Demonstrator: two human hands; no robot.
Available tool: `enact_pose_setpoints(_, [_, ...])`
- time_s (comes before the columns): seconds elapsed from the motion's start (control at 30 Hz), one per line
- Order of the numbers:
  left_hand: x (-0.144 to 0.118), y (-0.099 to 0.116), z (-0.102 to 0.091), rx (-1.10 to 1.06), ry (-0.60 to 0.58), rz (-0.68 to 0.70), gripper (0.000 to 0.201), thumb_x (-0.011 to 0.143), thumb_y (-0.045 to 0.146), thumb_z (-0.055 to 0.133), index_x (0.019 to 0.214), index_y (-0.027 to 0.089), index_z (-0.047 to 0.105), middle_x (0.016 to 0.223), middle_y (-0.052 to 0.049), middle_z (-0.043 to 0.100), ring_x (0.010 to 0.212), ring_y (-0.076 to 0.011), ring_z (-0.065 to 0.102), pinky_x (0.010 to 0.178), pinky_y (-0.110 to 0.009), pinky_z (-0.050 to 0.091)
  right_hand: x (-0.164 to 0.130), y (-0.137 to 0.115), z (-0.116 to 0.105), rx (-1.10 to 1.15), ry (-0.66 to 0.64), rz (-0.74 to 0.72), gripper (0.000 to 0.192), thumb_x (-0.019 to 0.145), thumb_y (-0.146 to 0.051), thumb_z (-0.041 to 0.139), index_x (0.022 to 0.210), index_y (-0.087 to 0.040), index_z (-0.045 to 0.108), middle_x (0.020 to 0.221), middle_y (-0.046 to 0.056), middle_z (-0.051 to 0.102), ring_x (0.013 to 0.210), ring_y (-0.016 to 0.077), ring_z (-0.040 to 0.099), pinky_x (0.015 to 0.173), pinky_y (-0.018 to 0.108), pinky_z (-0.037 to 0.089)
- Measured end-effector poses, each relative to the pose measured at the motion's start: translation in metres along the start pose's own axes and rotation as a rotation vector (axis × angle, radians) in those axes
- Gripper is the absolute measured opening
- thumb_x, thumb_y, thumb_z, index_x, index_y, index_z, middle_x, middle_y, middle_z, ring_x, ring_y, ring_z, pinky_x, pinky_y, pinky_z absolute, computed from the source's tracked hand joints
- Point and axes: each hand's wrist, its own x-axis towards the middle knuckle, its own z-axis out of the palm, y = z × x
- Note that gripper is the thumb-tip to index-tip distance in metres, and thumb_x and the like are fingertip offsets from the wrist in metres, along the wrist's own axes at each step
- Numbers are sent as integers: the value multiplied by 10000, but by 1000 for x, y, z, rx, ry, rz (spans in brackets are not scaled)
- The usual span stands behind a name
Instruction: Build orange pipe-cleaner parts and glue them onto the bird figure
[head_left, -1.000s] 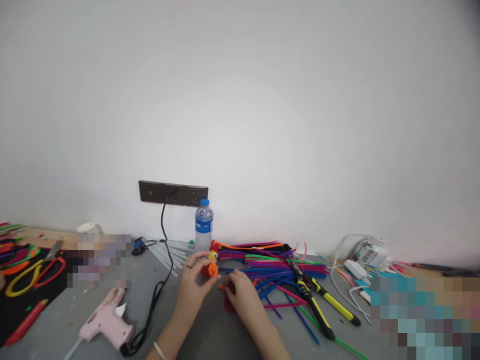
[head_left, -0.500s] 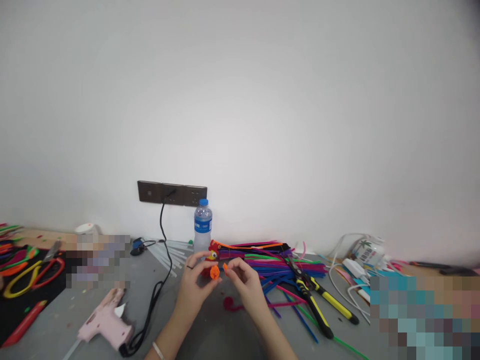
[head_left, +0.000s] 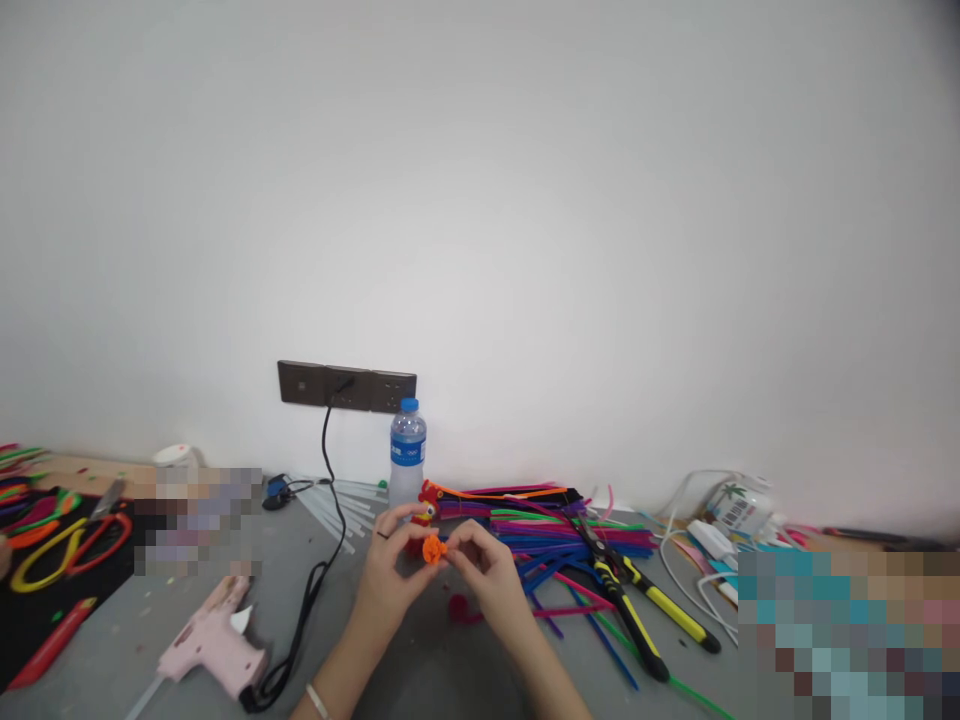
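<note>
My left hand [head_left: 391, 575] pinches a round, ruffled orange piece [head_left: 432, 549], fuzzy like coiled pipe cleaner, between thumb and fingers. My right hand [head_left: 489, 578] is closed at the piece's right side, its fingertips pressing a small orange bit [head_left: 444, 549] against it. Just above the left fingers shows a small red and yellow figure [head_left: 430, 497] with an eye; whether the left hand holds it or it stands behind, I cannot tell. Under the right wrist lies a crimson pipe cleaner with a coiled end [head_left: 458, 607].
Behind the hands are piles of coloured pipe cleaners [head_left: 570, 535] and a water bottle [head_left: 408, 455]. Yellow-and-black pliers [head_left: 637, 610] lie right. At left are a pink glue gun [head_left: 214, 645] with a black cord [head_left: 311, 590], scissors [head_left: 71, 550] and glue sticks [head_left: 330, 510].
My right hand has moved slightly left, bringing the small orange bit from apart into contact with the round orange piece. The left hand has barely moved.
</note>
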Motion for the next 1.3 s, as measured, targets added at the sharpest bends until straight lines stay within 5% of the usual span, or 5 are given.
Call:
enact_pose_setpoints(0.47, [-1,2,0,-41,14,-7,172,707,178,751,863,248,732,1124,-87,638,1054,-286,586,897,-448,484,0,-6,-2,-127,-7,-101,122,716,-81,560,700,-197,594,704,-4,572,617,144,485,563,233,347])
enact_pose_setpoints(0.97, [0,-5,1,-27,-68,75,376,772,189,691,1131,299,703,1239,-95,630,1150,-289,562,965,-477,482,-1,-7,-3,-183,74,-65,76,763,-160,560,708,-200,596,662,-5,574,600,155,491,562,243,386])
enact_pose_setpoints(1.3, [-1,-4,0,9,-23,24,254,722,165,721,957,256,754,1209,-105,633,1123,-302,575,934,-480,485,-2,-3,-2,-216,60,-128,123,757,-104,539,725,-204,603,701,4,594,627,160,515,587,248,402])
